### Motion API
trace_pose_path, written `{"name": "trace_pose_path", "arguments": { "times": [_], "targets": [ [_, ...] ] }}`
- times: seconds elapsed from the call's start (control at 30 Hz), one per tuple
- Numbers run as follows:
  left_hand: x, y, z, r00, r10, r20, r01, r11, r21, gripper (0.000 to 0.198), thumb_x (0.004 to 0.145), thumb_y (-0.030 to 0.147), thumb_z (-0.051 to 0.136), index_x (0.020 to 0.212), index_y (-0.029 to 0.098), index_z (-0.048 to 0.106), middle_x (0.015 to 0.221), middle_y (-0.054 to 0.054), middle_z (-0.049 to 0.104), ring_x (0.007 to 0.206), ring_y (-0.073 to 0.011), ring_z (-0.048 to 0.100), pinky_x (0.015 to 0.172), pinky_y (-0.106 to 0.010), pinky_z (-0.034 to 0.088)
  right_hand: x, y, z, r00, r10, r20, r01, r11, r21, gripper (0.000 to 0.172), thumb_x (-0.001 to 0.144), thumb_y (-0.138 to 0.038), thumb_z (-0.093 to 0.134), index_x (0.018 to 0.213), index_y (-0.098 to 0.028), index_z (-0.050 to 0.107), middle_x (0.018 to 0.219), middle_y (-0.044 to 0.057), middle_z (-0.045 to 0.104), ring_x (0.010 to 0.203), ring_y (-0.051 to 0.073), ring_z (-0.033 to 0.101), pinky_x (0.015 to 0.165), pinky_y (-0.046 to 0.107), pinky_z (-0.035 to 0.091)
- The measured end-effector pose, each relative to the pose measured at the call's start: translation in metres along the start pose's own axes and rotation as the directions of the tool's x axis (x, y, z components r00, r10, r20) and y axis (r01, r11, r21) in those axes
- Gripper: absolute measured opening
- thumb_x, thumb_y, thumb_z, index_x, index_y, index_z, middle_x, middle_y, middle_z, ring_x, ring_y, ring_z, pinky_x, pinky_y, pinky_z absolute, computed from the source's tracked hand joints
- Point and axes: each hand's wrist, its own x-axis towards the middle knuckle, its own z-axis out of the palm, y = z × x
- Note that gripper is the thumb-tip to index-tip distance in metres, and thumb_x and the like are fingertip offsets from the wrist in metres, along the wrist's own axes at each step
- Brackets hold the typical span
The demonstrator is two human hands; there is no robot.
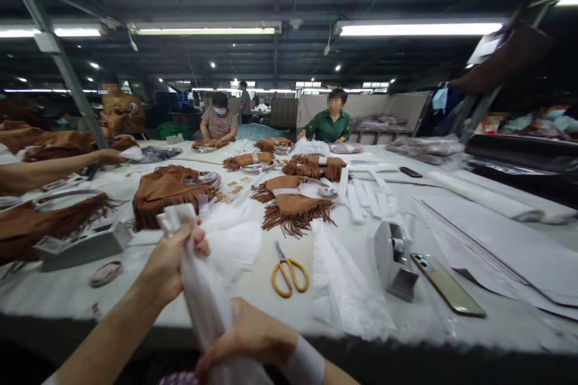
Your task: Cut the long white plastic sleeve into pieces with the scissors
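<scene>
Tape dispenser [90, 249], grey and hard-edged, stood at left, near a slumped, soft-looking fringed brown bag [158, 189]. The left hand [174, 258] gripped the bunched upper end of a white sheet [204, 288] over the table's [36, 291] near edge; the right hand [253, 334] closed around its lower length. It looked light, limp — probably slippery, easily torn — and best held by gathered folds. Rightward lay yellow-handled scissors [289, 279], then crumpled film [347, 291].

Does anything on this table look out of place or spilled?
Nothing clearly spilled or damaged. Mildly odd is the greenish phone, lying camera side up beside the right-hand tape dispenser: it seems unrelated to the fringed brown bags.
</scene>
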Motion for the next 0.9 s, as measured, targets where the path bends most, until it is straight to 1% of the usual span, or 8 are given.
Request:
{"name": "trace_pose_path", "arguments": {
  "times": [0.1, 0.2, 0.33, 0.43, 0.57, 0.67, 0.8, 0.9],
  "targets": [
    [0.026, -0.031, 0.034, 0.995, -0.097, 0.01, 0.097, 0.995, -0.001, 0.016, 0.094, 0.018, 0.043, 0.079, 0.019, 0.048, 0.052, 0.006, 0.047, 0.041, -0.0078, 0.046, 0.044, -0.018, 0.044, -0.03, 0.002, -0.037, 0.997, 0.076, -0.028, -0.07, 0.982, 0.175, 0.041, 0.059, -0.045, 0.082, 0.079, -0.013, 0.066, 0.077, 0.007, 0.068, 0.069, 0.019, 0.064, 0.065, 0.03, 0.053],
    [0.053, -0.057, 0.066, 0.986, -0.161, 0.049, 0.161, 0.987, 0.017, 0.021, 0.095, 0.023, 0.042, 0.075, 0.019, 0.045, 0.05, 0.006, 0.048, 0.04, -0.008, 0.047, 0.045, -0.019, 0.044, -0.057, 0.006, -0.087, 0.999, 0.031, -0.031, -0.024, 0.979, 0.201, 0.065, 0.066, -0.062, 0.075, 0.109, -0.015, 0.061, 0.102, 0.013, 0.069, 0.093, 0.026, 0.066, 0.084, 0.041, 0.052],
    [0.067, -0.084, 0.1, 0.965, -0.228, 0.129, 0.225, 0.974, 0.033, 0.02, 0.092, 0.027, 0.052, 0.075, 0.018, 0.049, 0.051, 0.005, 0.051, 0.041, -0.0089, 0.05, 0.045, -0.02, 0.044, -0.088, -0.015, -0.153, 0.99, -0.122, -0.073, 0.121, 0.992, -0.021, 0.086, 0.071, -0.074, 0.063, 0.139, -0.026, 0.044, 0.148, 0.013, 0.042, 0.136, 0.029, 0.037, 0.11, 0.049, 0.03],
    [0.061, -0.1, 0.121, 0.934, -0.265, 0.24, 0.248, 0.964, 0.1, 0.022, 0.088, 0.032, 0.06, 0.075, 0.015, 0.055, 0.052, 0.002, 0.055, 0.042, -0.0106, 0.052, 0.044, -0.02, 0.043, -0.09, -0.046, -0.18, 0.938, -0.281, -0.204, 0.261, 0.958, -0.118, 0.088, 0.07, -0.074, 0.064, 0.142, -0.028, 0.04, 0.152, 0.011, 0.035, 0.14, 0.027, 0.03, 0.114, 0.046, 0.022],
    [0.05, -0.112, 0.138, 0.91, -0.237, 0.342, 0.184, 0.966, 0.179, 0.031, 0.083, 0.041, 0.066, 0.075, 0.012, 0.059, 0.054, -0.001, 0.058, 0.046, -0.0107, 0.053, 0.049, -0.022, 0.045, -0.06, -0.069, -0.172, 0.89, -0.386, -0.242, 0.377, 0.922, -0.085, 0.079, 0.066, -0.054, 0.081, 0.132, -0.023, 0.05, 0.138, 0.011, 0.053, 0.118, 0.026, 0.056, 0.104, 0.04, 0.041],
    [0.047, -0.112, 0.143, 0.91, -0.213, 0.357, 0.158, 0.972, 0.176, 0.032, 0.085, 0.042, 0.063, 0.08, 0.01, 0.064, 0.06, -0.002, 0.06, 0.05, -0.011, 0.055, 0.052, -0.023, 0.046, -0.045, -0.066, -0.154, 0.88, -0.316, -0.354, 0.343, 0.939, 0.016, 0.067, 0.066, -0.047, 0.083, 0.122, -0.022, 0.056, 0.115, 0.008, 0.067, 0.088, 0.02, 0.067, 0.08, 0.032, 0.054],
    [0.049, -0.11, 0.148, 0.937, -0.141, 0.319, 0.061, 0.967, 0.248, 0.02, 0.087, 0.032, 0.062, 0.085, 0.012, 0.064, 0.06, 0.001, 0.056, 0.047, -0.0078, 0.049, 0.047, -0.018, 0.039, -0.06, -0.066, -0.143, 0.925, -0.106, -0.364, 0.141, 0.987, 0.071, 0.048, 0.071, -0.057, 0.075, 0.088, -0.013, 0.067, 0.076, 0.006, 0.069, 0.056, 0.013, 0.06, 0.053, 0.022, 0.049],
    [0.047, -0.112, 0.16, 0.912, -0.212, 0.35, 0.075, 0.927, 0.366, 0.023, 0.089, 0.035, 0.058, 0.092, 0.013, 0.063, 0.055, 0.003, 0.051, 0.042, -0.0094, 0.044, 0.041, -0.019, 0.033, -0.078, -0.077, -0.143, 0.883, -0.034, -0.469, 0.058, 0.998, 0.038, 0.047, 0.067, -0.056, 0.078, 0.071, -0.012, 0.065, 0.063, 0.003, 0.065, 0.047, 0.009, 0.052, 0.044, 0.019, 0.041]
  ]
}}
